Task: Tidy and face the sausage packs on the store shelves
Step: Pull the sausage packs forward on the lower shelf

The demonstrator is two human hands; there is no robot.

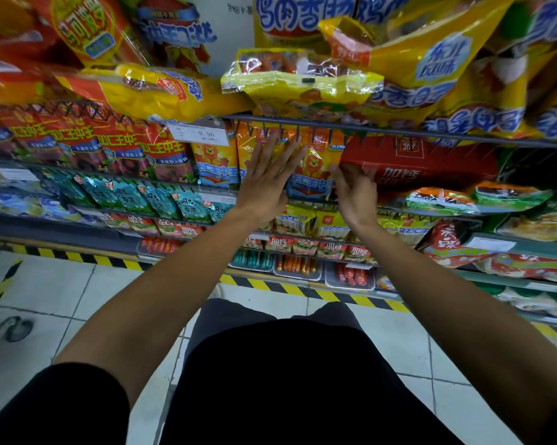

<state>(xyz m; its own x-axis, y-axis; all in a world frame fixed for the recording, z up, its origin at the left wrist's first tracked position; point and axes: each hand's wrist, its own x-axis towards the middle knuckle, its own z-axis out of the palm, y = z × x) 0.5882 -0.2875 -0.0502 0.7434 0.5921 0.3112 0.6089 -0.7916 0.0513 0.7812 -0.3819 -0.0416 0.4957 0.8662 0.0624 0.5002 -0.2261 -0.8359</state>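
We note the orange sausage packs (pixel 315 165) standing at the shelf's front edge (pixel 399 131), between both hands. Left grip (pixel 266 181) lies flat, fingers straight, against them. Right grip (pixel 355 191) is loosely open beside the red box (pixel 431 168), holding nothing.

Store light is pretty even from overhead, colours really saturated. Glare pops off the shiny yellow packs (pixel 303 81) right above my hands, and the floor tiles (pixel 62 290) catch a soft sheen. Under the wire shelf edge (pixel 399 131) it goes dim, and my shirt is just a black blob. The wide lens bends the shelves hard at the edges, and the top corners smear blurry.
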